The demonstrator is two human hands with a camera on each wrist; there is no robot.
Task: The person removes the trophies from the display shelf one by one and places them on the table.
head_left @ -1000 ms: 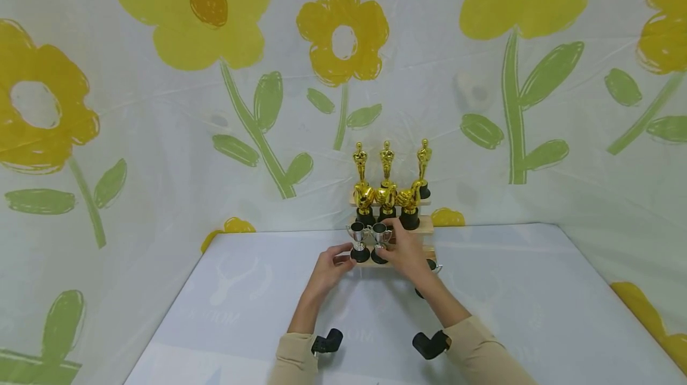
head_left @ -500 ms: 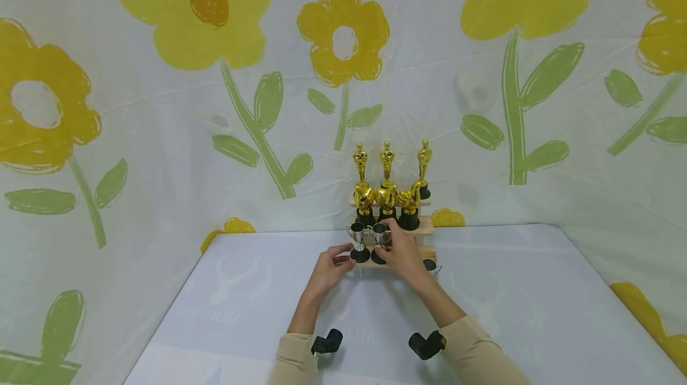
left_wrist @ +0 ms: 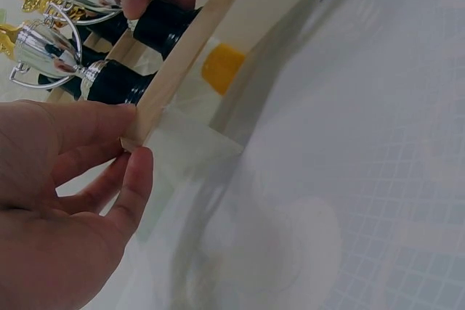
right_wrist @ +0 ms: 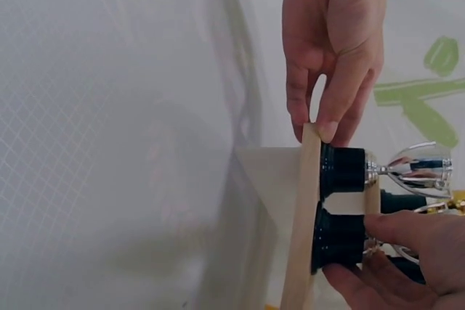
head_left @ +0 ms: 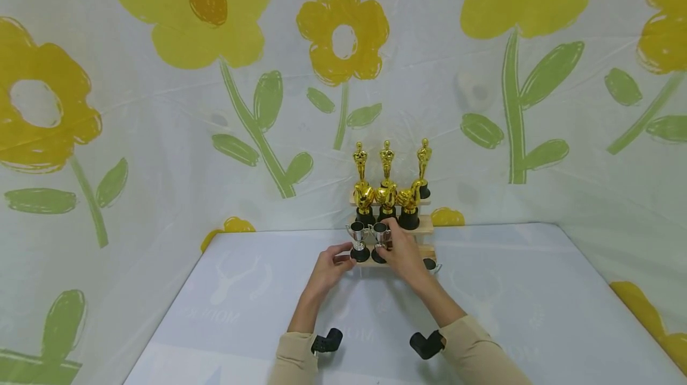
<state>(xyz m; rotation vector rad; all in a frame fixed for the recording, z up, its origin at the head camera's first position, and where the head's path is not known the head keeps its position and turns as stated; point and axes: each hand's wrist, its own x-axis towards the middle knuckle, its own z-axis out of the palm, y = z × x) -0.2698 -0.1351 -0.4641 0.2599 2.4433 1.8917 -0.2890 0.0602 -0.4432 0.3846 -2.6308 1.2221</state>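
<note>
From the head camera, the right hand pinches the second silver cup trophy on the lowest step of the wooden tiered stand, beside the first silver cup trophy. At the left wrist, the left hand pinches the step's end. At the right wrist, fingers grip the trophy's black base.

The person wears long beige sleeves, the left sleeve and the right sleeve, each ending at the wrist and lying in soft folds. A small black camera unit is strapped under each forearm: the left wrist unit and the right wrist unit, both rounded, matte and dark. The left hand and the right hand are bare, with no rings, gloves or watch showing.
</note>
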